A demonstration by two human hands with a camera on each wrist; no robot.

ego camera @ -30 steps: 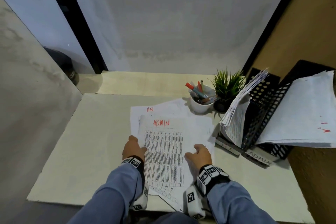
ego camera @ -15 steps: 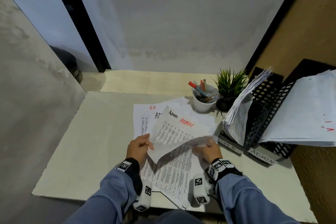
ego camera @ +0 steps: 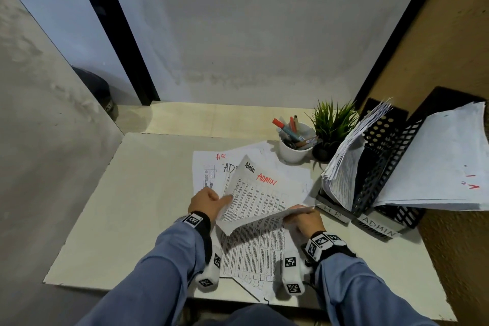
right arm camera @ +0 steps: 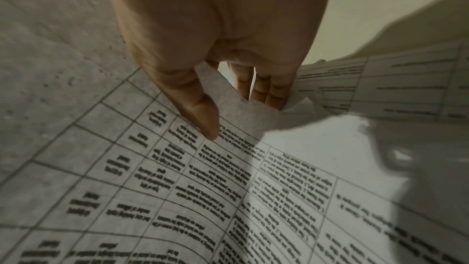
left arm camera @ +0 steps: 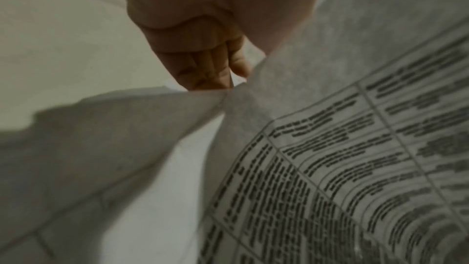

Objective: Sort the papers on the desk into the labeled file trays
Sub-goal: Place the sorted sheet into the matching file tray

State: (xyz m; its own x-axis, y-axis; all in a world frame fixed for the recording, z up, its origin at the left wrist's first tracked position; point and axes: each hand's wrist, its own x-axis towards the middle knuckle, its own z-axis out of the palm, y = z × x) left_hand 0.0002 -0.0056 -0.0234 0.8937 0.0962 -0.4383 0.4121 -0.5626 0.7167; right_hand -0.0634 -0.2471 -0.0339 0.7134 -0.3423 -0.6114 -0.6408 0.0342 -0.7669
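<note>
Lifted further than half a second ago, the top sheet (ego camera: 254, 193) marked "Admin" in black and "ADMIN" in red now arches clear of the stack, where a second ago it lay flat under both hands. The right hand (ego camera: 308, 221) pinches the sheet's near right corner, thumb (right arm camera: 200, 115) on the printed face and the other fingers (right arm camera: 266, 89) curled behind the edge. The left hand (ego camera: 205, 202) holds the sheet's left edge; its fingers (left arm camera: 208, 67) are curled at the paper's edge, and in the head view the thumb lies on the printed side. Between the two hands the sheet bows upward, its far end tilted toward the wall.

Under it the remaining stack of papers (ego camera: 254, 254) lies on the desk (ego camera: 132, 206), a page marked "HR" (ego camera: 209, 164) in red showing at the far left. Right of the stack stand two black file trays: the HR tray (ego camera: 334, 213), with a leaning sheaf of paper, and beside it the ADMIN tray (ego camera: 378, 229), also holding sheets. Behind the papers a white cup of pens (ego camera: 295, 147) stands just beside a small potted plant (ego camera: 330, 124). Both forearms wear blue sleeves (ego camera: 169, 272) and wrist bands with square markers.
</note>
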